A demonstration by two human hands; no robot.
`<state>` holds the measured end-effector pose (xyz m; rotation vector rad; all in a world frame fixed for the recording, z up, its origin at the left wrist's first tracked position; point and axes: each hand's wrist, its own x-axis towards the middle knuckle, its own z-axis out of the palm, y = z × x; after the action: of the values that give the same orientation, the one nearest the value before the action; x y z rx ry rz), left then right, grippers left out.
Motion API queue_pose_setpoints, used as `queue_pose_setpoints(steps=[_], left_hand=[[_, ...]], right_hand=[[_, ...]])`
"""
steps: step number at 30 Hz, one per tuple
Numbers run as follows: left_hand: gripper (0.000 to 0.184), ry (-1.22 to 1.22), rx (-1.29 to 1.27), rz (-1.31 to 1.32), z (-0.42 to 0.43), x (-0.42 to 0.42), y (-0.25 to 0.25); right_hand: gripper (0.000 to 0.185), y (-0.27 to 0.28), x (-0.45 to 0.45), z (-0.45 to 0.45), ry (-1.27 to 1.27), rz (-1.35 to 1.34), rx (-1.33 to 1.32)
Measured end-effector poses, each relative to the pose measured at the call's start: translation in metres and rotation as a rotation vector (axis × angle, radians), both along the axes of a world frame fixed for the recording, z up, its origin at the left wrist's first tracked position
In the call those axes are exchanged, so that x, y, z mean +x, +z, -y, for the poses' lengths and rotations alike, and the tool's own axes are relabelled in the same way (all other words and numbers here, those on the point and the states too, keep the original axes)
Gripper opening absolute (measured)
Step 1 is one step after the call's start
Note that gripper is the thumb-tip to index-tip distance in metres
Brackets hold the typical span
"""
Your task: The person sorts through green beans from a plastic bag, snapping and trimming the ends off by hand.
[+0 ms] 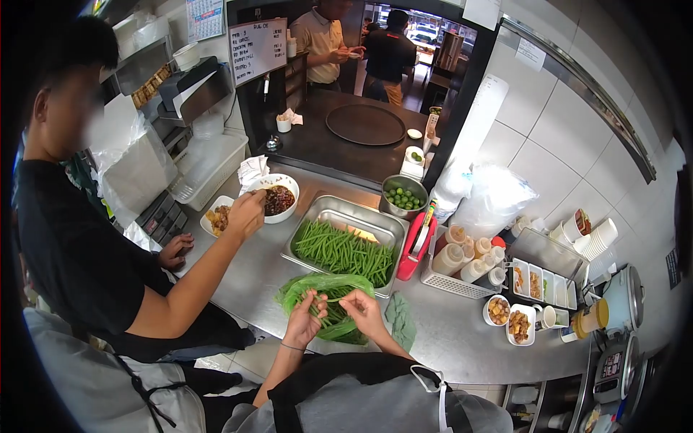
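A green plastic bag [292, 290] of green beans lies open at the counter's front edge. Over its left side is my left hand [307, 319], fingers curled and pressed together at the beans. My right hand [363, 312] is in a pinch at the bag's right side, with a thin green bean running from its fingertips toward my left hand. Just beyond the bag, a steel tray [395, 229] holds a heap of green beans [343, 252]. A green cloth [401, 321] lies to the right of my right hand.
At left a person [79, 238] reaches over a white bowl [292, 189] of dark sauce. A steel pot [404, 196] of small green fruits, a red tape dispenser [413, 249] and a bottle basket [462, 287] stand right of the tray. Two people stand beyond the pass window.
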<state>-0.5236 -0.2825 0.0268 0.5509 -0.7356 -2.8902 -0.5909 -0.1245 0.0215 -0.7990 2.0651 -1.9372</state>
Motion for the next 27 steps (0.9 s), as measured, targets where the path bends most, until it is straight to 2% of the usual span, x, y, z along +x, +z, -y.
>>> queue_pose_setpoints(steps=[2, 4, 6, 8, 10, 12, 13, 15, 18, 20, 22, 24, 27], left_hand=[[0.013, -0.034, 0.091, 0.008, 0.003, -0.002, -0.006], [0.013, -0.105, 0.360, -0.006, 0.010, -0.001, -0.018], [0.015, -0.171, 0.346, -0.030, 0.014, -0.001, -0.023], [0.016, -0.236, 0.334, -0.051, 0.016, 0.000, -0.023], [0.017, -0.282, 0.218, -0.022, 0.015, 0.003, -0.008], [0.018, -0.280, 0.162, -0.034, 0.013, 0.005, 0.003], [0.018, -0.277, 0.105, -0.048, 0.013, 0.005, 0.005], [0.020, -0.280, 0.094, -0.033, 0.012, 0.006, 0.002], [0.024, -0.270, 0.106, 0.003, 0.010, 0.005, -0.001], [0.025, -0.257, 0.130, 0.027, 0.007, 0.005, 0.001], [0.023, -0.155, 0.013, 0.142, 0.001, 0.005, 0.015], [0.022, -0.141, -0.081, 0.111, 0.001, 0.006, 0.013], [0.018, -0.117, -0.252, 0.038, -0.002, 0.004, 0.006]], right_hand=[[0.011, -0.001, -0.003, -0.002, 0.016, 0.087, -0.063], [0.009, 0.021, -0.002, -0.006, 0.330, 0.203, -0.123], [0.010, 0.026, -0.003, -0.008, 0.412, 0.154, -0.093], [0.013, 0.022, -0.007, -0.008, 0.531, -0.095, 0.045], [0.014, 0.009, -0.011, -0.006, 0.506, -0.132, 0.098], [0.025, -0.001, -0.014, -0.006, 0.362, -0.513, 0.458], [0.025, -0.005, -0.011, -0.005, 0.362, -0.512, 0.458], [0.036, -0.010, -0.003, -0.001, 0.169, -0.646, 0.610], [0.038, -0.012, 0.004, 0.002, 0.310, -0.587, 0.732], [0.036, -0.015, 0.007, 0.004, 0.319, -0.599, 0.737], [0.035, -0.013, 0.009, 0.007, 0.327, -0.608, 0.745], [0.034, -0.010, 0.011, 0.011, 0.221, -0.460, 0.761], [0.029, -0.012, 0.009, 0.018, 0.127, -0.406, 0.678]])
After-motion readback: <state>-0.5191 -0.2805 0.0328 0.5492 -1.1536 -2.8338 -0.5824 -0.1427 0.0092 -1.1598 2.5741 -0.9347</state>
